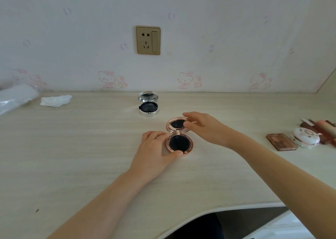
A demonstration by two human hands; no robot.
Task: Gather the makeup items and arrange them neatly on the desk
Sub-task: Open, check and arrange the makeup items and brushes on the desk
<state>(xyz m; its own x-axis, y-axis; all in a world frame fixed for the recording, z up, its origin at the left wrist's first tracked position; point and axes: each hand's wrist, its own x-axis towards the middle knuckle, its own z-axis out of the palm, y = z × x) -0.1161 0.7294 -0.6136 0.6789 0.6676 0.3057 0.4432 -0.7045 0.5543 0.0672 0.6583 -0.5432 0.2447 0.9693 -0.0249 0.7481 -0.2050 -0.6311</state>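
Pale wood-grain desk [72, 157] is carrying everything, its back edge meeting a wall papered with pink cartoon cats and a gold wall socket [148, 40] above mid back edge. A blurred white plastic thing [16, 97] is lying at the back left corner; cannot tell what it is. Crumpled white tissue [56, 100] is lying just right of it, near the back edge.

Left hand [154, 153] is gripping the base of the open rose-gold compact [180, 138], fingers curled on its left rim, thumb pressing the front rim. The compact is sitting on the desk around mid surface, lid tilted back, dark puff showing in the base. Right hand [201, 127] is reaching in from the right and holding the lid, fingertips over the top rim, thumb against the dark mirror face.

Silver compact [148, 103] is standing open behind it, near mid back edge, apart from the rose-gold one, lid upright, dark insert in the base.

Along the right edge a cluster is sitting: brown eyeshadow palette [281, 141] lying flat, white floral round case [306, 137] just right of it and touching or nearly so, and a bundle of lipstick-like sticks [318, 127] behind them, partly blurred.
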